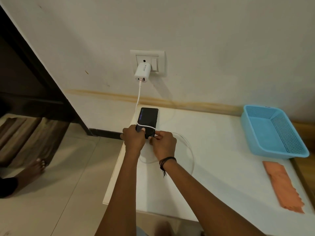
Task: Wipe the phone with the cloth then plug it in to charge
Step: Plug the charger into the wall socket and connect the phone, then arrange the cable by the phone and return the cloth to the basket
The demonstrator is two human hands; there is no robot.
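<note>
A black phone (148,118) lies flat on the white table (213,167) near the wall. My left hand (133,139) grips its near left corner, thumb on the screen. My right hand (163,143) pinches the end of the white charging cable (138,99) at the phone's near edge; the plug tip is hidden by my fingers. The cable runs up to a white charger (141,72) in the wall socket (148,63) and loops on the table behind my right wrist. An orange cloth (283,186) lies flat at the right of the table, apart from both hands.
A light blue plastic basket (272,132) stands at the table's back right. Dark wooden furniture (25,74) fills the left side. Another person's bare foot (36,167) rests on the tiled floor to the left of the table.
</note>
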